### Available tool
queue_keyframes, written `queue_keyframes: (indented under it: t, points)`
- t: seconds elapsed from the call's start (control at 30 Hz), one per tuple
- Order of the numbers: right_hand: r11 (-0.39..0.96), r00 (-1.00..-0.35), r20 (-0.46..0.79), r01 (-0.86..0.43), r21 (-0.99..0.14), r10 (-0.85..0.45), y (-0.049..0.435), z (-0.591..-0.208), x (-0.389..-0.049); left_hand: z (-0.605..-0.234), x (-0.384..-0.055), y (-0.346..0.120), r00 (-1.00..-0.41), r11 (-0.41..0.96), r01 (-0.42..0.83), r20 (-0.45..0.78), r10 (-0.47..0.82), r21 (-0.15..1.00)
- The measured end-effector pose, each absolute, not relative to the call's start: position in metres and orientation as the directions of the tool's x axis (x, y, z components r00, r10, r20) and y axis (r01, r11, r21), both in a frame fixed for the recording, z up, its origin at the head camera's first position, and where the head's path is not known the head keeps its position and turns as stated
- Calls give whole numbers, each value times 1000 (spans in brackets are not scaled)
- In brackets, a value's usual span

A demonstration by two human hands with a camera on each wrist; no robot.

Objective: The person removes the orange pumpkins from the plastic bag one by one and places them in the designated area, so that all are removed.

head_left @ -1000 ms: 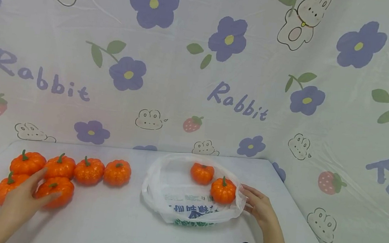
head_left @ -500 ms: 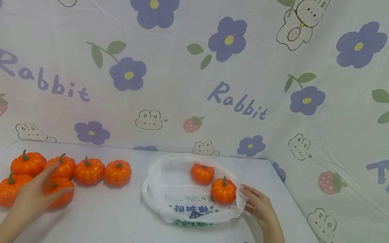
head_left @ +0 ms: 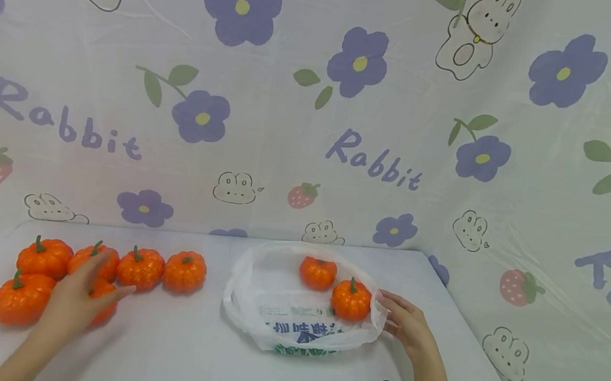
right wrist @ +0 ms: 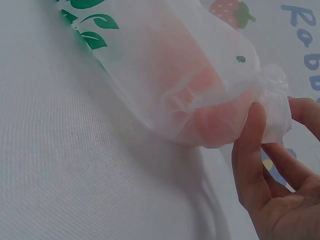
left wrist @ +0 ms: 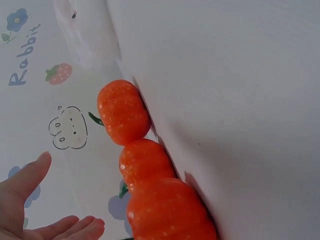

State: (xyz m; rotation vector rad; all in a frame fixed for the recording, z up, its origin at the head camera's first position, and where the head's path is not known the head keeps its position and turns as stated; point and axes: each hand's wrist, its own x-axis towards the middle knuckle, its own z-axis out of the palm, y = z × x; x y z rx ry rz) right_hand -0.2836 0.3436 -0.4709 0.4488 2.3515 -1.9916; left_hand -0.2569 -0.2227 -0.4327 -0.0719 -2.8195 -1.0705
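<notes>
My left hand (head_left: 71,300) hovers with thumb and fingers spread over several small orange pumpkins at the left of the table. It partly covers the front-row pumpkin (head_left: 106,312) beneath it; in the left wrist view it is apart from the pumpkins. Another front pumpkin (head_left: 21,301) lies to its left. Across the table, my right hand (head_left: 408,326) pinches the right rim of a white plastic bag (head_left: 248,326), thumb on the near side in the right wrist view. Inside that bag are two pumpkins, one at the back (head_left: 318,272) and one by the rim (head_left: 351,300).
Behind the left hand runs a row of pumpkins, ending at a right-hand one (head_left: 185,271). White cloth (head_left: 174,349) covers the table between the row and the bag. A printed curtain (head_left: 276,151) hangs behind and to the right.
My left hand has shifted rightward across the front pumpkins, uncovering the leftmost front one. The right hand and the bag have stayed in place.
</notes>
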Motion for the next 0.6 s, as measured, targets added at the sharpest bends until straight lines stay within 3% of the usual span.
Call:
queue_keyframes:
  t: [0.6]
  points:
    - [145, -958, -206, 237, -961, 199, 344, -472, -284, -435, -272, -178, -991, 661, 131, 109, 75, 739]
